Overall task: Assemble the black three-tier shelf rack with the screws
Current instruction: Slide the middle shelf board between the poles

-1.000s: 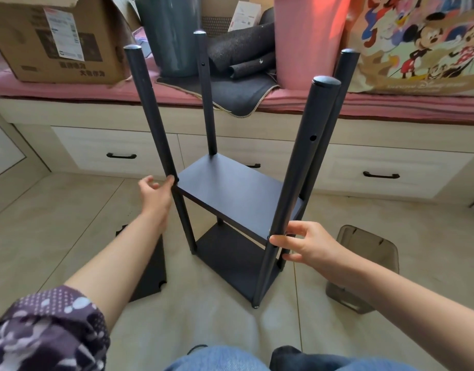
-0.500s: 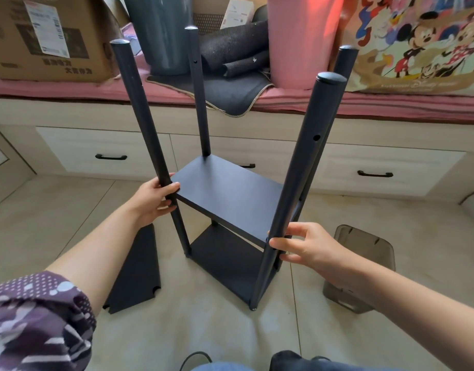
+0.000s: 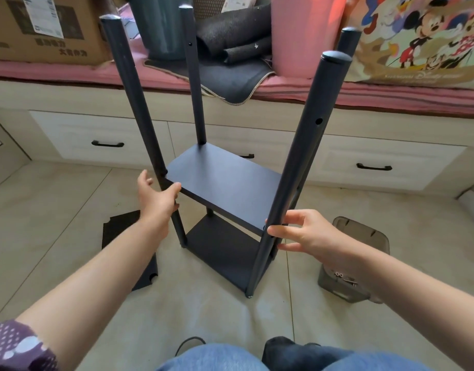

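Note:
The black rack (image 3: pixel 225 188) stands upright on the tiled floor, with a middle shelf and a bottom shelf (image 3: pixel 225 253) fixed between four posts. My left hand (image 3: pixel 157 202) rests against the front-left post. Its thumb lies on the middle shelf's edge, and its fingers are spread out left of the post. My right hand (image 3: pixel 305 234) holds the front-right post just under the middle shelf, thumb in front and fingers behind. A third black shelf panel (image 3: pixel 128 253) lies flat on the floor to the left. Several screws (image 3: pixel 344 277) lie in a grey translucent box (image 3: pixel 364 234) on the right.
A white drawer unit (image 3: pixel 104 129) with a pink cushion runs along the back. It carries a cardboard box (image 3: pixel 43 28), a grey bin, folded mats, a pink bin and a cartoon-print bag. My knees and a dark sock (image 3: pixel 284 352) are at the bottom edge.
Half a second ago my left hand gripped the front-left post; now its fingers have opened away from it. My right hand stays on the front-right post, and the rack has not moved.

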The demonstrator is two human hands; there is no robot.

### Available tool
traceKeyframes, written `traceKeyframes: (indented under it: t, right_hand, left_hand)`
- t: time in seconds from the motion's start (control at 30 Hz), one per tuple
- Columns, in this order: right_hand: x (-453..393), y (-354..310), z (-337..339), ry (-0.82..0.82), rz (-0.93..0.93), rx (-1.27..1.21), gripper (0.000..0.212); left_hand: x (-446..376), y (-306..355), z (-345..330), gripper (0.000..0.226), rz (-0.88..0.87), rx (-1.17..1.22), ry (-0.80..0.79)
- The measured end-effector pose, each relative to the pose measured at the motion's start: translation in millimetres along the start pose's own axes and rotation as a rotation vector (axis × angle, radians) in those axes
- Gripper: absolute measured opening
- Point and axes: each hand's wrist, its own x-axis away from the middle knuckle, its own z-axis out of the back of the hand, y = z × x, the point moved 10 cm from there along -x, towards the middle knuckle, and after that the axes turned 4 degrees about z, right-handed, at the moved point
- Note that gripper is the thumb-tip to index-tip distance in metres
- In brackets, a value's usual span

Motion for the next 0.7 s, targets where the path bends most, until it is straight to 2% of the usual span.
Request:
traceKeyframes:
  t: [0.03,0.1,0.2,0.27,0.33,0.47,0.6,0.7]
  right_hand:
    - [0.1,-0.5,0.1,-0.01,-0.007,0.017,0.028]
    - [0.5,-3.6,1.3,-0.029,-0.008,0.083,0.023]
    - [0.5,-11.9,3.8,-0.044,0.019,0.18,0.021]
    - [0.0,-16.6,4.6,-0.058,0.042,0.208,0.027]
    - [0.9,-20.3,5.0,-0.079,0.06,0.225,0.034]
    - [4.2,-23.7,3.7,-0.13,0.083,0.241,0.041]
    - [5.9,-25.1,7.3,-0.134,0.104,0.229,0.05]
    - [6.0,-19.1,18.5,-0.112,0.108,0.208,0.033]
  left_hand:
    - [15.4,-6.4,2.2,0.079,0.007,-0.016,0.059]
    - [51.1,-18.9,-10.5,0.075,-0.004,-0.078,0.02]
    - [103.7,-31.5,-58.8,0.073,-0.078,-0.15,-0.319]
    - [131.0,-36.8,-91.1,0.078,-0.134,-0.248,-0.544]
    - [144.7,-40.0,-112.9,0.085,-0.185,-0.338,-0.657]
    - [149.8,-43.8,-133.1,0.091,-0.181,-0.326,-0.695]
    - [143.8,-40.0,-132.7,0.073,-0.235,-0.224,-0.625]
    - [143.2,-38.2,-131.8,0.065,-0.257,-0.184,-0.601]
